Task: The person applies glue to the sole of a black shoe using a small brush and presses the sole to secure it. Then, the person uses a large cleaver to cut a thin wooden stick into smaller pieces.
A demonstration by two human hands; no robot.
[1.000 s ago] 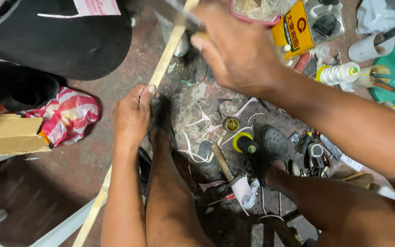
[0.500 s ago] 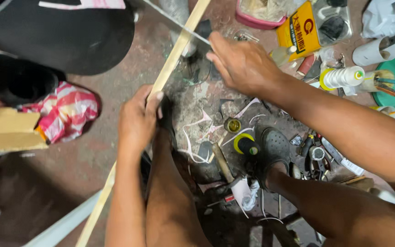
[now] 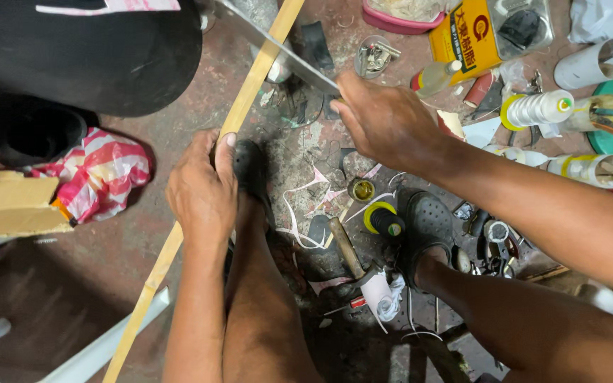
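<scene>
Long pale bamboo strip [image 3: 250, 92]: light, springy; your left hand [image 3: 203, 191] clamps mid-length, right hand [image 3: 384, 120] clenched on grey metal blade [image 3: 278, 46].

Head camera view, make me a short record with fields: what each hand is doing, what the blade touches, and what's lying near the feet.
left hand: left hand grips the long wooden strip
right hand: right hand holds a long metal blade
blade contact: blade crosses the strip near its upper end
feet: black clog on one foot
near feet: yellow-rimmed tape roll, hammer, paper scraps
floor: worn, stained concrete
</scene>
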